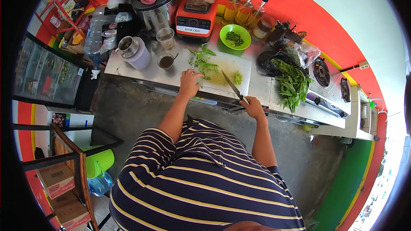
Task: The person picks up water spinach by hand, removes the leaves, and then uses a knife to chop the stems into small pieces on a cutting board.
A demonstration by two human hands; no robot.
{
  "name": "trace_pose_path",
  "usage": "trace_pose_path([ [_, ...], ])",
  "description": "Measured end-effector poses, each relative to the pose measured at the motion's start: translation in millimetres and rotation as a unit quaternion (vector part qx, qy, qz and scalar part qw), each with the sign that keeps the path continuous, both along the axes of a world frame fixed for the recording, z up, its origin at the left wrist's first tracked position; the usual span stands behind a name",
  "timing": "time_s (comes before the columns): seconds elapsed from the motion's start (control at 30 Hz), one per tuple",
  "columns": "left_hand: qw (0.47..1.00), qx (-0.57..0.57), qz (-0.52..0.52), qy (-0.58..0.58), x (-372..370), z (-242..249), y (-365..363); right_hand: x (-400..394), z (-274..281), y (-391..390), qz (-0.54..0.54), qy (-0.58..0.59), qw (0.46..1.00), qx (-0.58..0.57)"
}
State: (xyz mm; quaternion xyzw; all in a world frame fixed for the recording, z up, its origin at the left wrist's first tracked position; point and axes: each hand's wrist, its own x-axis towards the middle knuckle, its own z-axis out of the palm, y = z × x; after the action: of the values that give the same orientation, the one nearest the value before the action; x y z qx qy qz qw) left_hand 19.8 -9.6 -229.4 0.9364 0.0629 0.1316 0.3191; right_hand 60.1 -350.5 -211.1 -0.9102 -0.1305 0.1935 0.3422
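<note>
My right hand (253, 107) grips a kitchen knife (231, 84) by its dark handle, the blade slanting up and left over the white cutting board (240, 62). At the board's left edge my left hand (189, 82) is closed, its curled fingers pinching the leafy greens (201, 61). A bit of stem shows below the fingertips. Right of the blade lies a small pile of chopped green pieces (238, 78). Behind the board stands a lime-green bowl (235, 48) holding chopped greens.
A glass of dark liquid (165, 61), a plastic cup (165, 38) and a metal-topped canister (138, 54) stand to the left. A red blender (195, 23) and pump bottles (245, 12) line the wall. More leafy greens (293, 81) lie beside the gas stove (322, 72).
</note>
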Motion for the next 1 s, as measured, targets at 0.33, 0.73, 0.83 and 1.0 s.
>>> trace_pose_path([
  [0.33,0.998,0.007,-0.018,0.06,1,0,-3,-9,10,7,0.021,-0.013,0.999,0.023],
  [0.73,0.997,-0.048,-0.024,-0.056,20,4,-15,-1,-10,5,-0.119,-0.045,0.992,0.009],
  [0.83,0.985,-0.101,-0.047,-0.131,36,10,-23,1,-7,3,-0.094,-0.031,0.992,0.08],
  [1.0,0.96,-0.249,-0.075,-0.1,56,19,-37,3,-3,-4,-0.032,0.042,0.997,0.063],
])
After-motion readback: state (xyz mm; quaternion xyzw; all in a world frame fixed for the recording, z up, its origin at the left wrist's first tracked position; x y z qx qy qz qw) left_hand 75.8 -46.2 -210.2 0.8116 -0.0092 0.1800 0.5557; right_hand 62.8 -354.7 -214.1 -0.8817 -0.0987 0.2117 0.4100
